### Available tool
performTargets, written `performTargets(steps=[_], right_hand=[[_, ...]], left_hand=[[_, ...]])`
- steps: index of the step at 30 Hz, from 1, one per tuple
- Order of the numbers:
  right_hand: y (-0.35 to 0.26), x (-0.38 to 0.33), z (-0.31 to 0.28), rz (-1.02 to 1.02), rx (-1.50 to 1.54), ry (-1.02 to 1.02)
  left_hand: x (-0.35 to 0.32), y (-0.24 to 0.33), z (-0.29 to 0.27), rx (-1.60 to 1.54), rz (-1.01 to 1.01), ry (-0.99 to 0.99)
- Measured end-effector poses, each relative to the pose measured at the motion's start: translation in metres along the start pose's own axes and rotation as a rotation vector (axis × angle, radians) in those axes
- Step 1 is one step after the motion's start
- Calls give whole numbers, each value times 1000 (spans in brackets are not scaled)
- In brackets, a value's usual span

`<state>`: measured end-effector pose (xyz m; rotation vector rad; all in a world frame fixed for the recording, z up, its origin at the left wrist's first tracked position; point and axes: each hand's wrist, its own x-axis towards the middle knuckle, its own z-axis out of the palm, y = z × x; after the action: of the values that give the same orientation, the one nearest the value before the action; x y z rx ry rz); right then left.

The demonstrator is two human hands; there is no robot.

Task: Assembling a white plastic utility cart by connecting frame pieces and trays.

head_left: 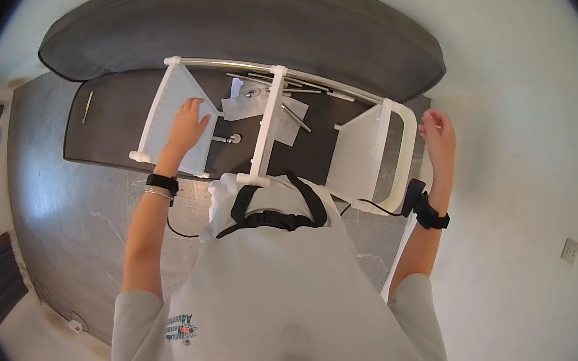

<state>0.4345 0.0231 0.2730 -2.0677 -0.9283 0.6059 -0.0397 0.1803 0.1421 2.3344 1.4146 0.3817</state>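
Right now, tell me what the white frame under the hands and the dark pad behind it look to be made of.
White frame: probably painted wood or plastic; smooth matte panels and posts, with one long rail that shines like metal. The left hand lies flat on a panel; the right hand is open beside the rounded end. Dark pad: seemingly grey fabric over cushioning, with soft rounded edges and no gloss.

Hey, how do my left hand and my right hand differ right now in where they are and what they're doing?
The left hand lies flat, fingers spread, on the left white panel of the white frame; the right hand is raised beside the frame's rounded right end, fingers loosely curled, and contact there is unclear. The left wrist carries a black band plus a thin bracelet; the right carries a black band with a cabled device. Both hands are bare and hold nothing.
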Motion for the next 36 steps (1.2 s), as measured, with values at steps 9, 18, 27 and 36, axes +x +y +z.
performTargets(steps=[9, 18, 27, 36], right_hand=[[-61, -12, 37, -8, 628, -49], [-19, 19, 151, 52, 901, -31], [106, 25, 200, 476, 1089, 77], [91, 55, 227, 620, 1668, 282]], left_hand=[[7, 58, 37, -39, 141, -118], [1, 75, 42, -70, 170, -177], [-14, 89, 51, -115, 157, -297], [-32, 92, 44, -164, 159, -329]])
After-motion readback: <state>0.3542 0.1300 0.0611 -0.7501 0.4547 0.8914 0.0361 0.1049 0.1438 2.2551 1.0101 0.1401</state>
